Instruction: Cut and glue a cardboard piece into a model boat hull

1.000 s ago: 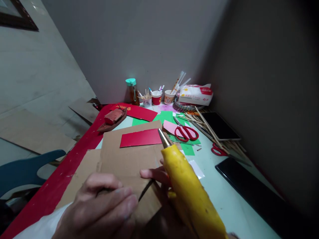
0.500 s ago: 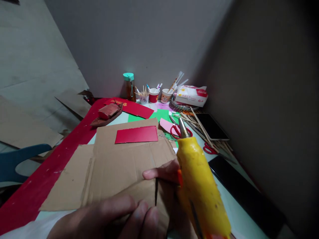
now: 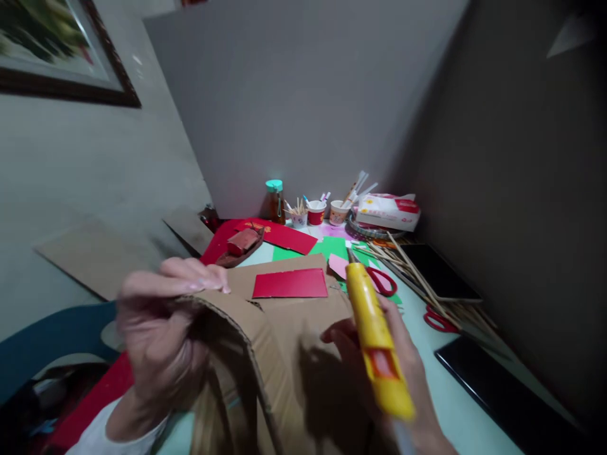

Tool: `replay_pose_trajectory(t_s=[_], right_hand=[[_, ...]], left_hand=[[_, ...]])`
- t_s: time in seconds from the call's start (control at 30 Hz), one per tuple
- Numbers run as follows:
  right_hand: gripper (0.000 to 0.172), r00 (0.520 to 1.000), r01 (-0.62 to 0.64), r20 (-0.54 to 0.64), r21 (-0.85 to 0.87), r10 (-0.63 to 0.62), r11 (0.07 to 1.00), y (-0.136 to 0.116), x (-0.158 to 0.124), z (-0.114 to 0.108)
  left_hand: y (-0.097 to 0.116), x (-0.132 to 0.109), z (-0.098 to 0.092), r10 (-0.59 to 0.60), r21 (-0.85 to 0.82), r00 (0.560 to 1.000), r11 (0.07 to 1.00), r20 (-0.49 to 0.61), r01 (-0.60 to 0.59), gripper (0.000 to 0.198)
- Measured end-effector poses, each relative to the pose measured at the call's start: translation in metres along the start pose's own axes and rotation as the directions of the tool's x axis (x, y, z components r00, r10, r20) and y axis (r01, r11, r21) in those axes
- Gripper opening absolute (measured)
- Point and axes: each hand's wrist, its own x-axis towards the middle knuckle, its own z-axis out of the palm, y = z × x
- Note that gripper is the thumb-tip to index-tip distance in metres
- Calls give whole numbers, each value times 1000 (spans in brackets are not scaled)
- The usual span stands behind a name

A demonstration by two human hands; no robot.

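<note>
A person's left hand [image 3: 164,322] lifts a bowed flap of brown corrugated cardboard [image 3: 268,354] at a pale green tabletop [image 3: 462,414], its fingers clamped over the raised edge, while the right hand [image 3: 408,344] steadies a yellow plastic glue gun [image 3: 372,322], its fingers seemingly wrapped around a handle mostly hidden behind the tool's body. The flap arches over the near side of the table, its cut edge curving down toward the wearer; whether it joins the flat cardboard beyond cannot be told. On that flat part lies a glossy red rectangular card [image 3: 290,284], and just past the gun's metal nozzle [image 3: 351,254] sit scissors with red looped handles [image 3: 383,282]. Careful work here likely means bending the board in a broad, even curve, since a sharp one could crease it, and gripping near the corner without crushing the edge. The nozzle, pointing away from the wearer and apart from the left fingers, may be hot and is best kept clear of skin and card alike.
</note>
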Motion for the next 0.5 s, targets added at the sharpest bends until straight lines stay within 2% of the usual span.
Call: replay_pose_trajectory(t_s=[0.03, 0.1, 0.17, 0.27, 0.37, 0.5], right_hand=[[48, 1000, 22, 20, -164, -19, 986, 4, 5, -2], [60, 987, 137, 144, -466, -78, 874, 13, 13, -6], [68, 962, 239, 256, -608, -98, 757, 24, 14, -7], [69, 924, 341, 364, -639, -119, 690, 43, 9, -2], [60, 899, 404, 410, -642, -154, 651, 55, 4, 3], [42, 886, 459, 397, -669, -241, 585, 43, 7, -1]], left_hand=[[-3, 8, 5, -33, -32, 999, 999, 0, 33, 12], [-7, 19, 13, -138, -214, 990, 968, -12, 132, 22], [-11, 23, 15, -226, -321, 974, 921, 27, 222, 28], [-14, 20, 14, -259, -352, 965, 900, 40, 256, 30], [-15, 18, 13, -265, -356, 963, 896, 48, 264, 30], [-19, 17, 14, -249, -318, 967, 914, 49, 251, 29]])
